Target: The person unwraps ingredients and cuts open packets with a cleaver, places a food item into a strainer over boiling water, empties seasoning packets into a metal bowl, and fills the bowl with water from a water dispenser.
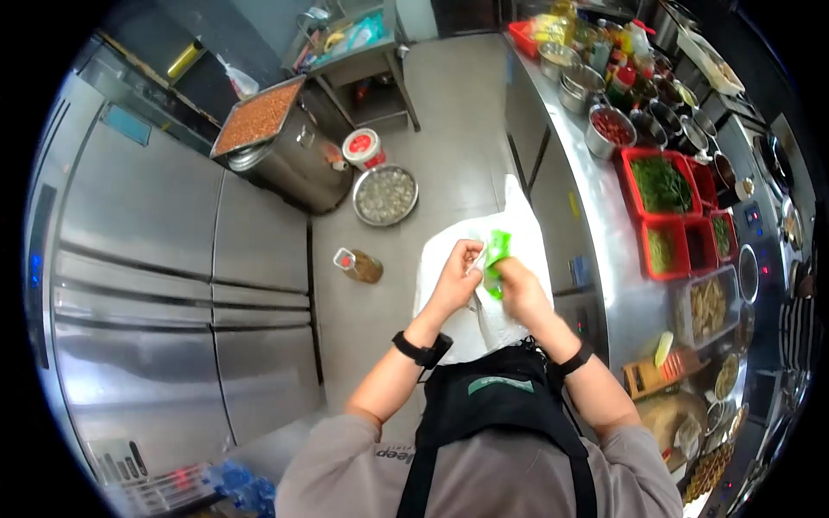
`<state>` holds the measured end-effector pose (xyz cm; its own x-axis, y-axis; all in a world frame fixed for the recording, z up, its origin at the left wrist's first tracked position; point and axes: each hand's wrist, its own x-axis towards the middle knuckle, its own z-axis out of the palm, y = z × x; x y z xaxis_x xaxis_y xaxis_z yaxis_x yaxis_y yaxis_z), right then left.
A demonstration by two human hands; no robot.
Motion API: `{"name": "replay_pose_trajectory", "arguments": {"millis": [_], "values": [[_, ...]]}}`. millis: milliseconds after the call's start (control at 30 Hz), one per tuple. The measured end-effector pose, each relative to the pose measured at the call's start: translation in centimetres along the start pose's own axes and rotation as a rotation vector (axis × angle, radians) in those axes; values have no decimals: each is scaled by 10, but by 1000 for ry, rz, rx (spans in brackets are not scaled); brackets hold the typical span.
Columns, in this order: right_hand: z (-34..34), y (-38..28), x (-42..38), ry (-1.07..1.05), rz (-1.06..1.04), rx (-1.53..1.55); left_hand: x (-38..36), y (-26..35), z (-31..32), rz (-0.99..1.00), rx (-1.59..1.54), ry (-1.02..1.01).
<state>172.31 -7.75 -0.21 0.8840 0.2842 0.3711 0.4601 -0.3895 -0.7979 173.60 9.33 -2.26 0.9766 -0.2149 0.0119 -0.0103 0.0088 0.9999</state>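
A large white bag or sheet (527,229) hangs in front of my apron, below and around both hands. My left hand (458,276) pinches a fold of the white material at its middle. Beside it, my right hand (522,292) has its fingers curled against a bright green patch (496,250), which looks like a print or a small packet; which one I cannot tell. The two hands are close together, with the green patch between them.
A steel counter (617,285) on the right bears red trays (637,186) of greens, pots and bottles. On the floor stand a metal basin (385,195), a white-and-red bucket (363,148), a jar (367,269) and a steel drum (298,164). Steel refrigerators (147,207) line the left.
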Motion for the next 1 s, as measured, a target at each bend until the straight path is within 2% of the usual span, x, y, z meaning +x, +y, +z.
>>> {"name": "replay_pose_trajectory", "arguments": {"millis": [33,67,133,267,333,367,400,467,567,667,800,867,900,933,1000], "values": [[12,-6,22,-72,138,-37,28,7,-11,43,-70,21],[16,7,45,-152,184,-21,52,20,-19,31,-34,2],[13,40,91,-519,357,-41,106,17,-34,104,-54,-36],[2,92,177,-502,284,-51,222,15,-60,68,25,-55],[-10,114,233,-223,307,167,291,12,-78,136,162,36],[-17,130,263,-194,304,170,322,9,-87,222,214,83],[-22,145,293,-178,314,158,350,10,-104,185,448,110],[-28,175,362,-113,131,163,407,0,-139,159,584,185],[-39,175,478,-64,90,288,475,-17,-198,34,369,317],[-35,189,589,52,-93,108,535,-42,-263,-20,224,402],[10,249,735,67,-143,23,640,-46,-336,-71,70,468],[39,282,785,10,-45,-49,689,-63,-366,-88,-79,440],[49,300,809,-36,-5,-72,721,-56,-375,-105,-33,445],[58,323,838,-3,-33,-89,760,-94,-399,-8,86,391],[73,367,882,-31,252,-260,841,-93,-417,-116,-54,393]]}}
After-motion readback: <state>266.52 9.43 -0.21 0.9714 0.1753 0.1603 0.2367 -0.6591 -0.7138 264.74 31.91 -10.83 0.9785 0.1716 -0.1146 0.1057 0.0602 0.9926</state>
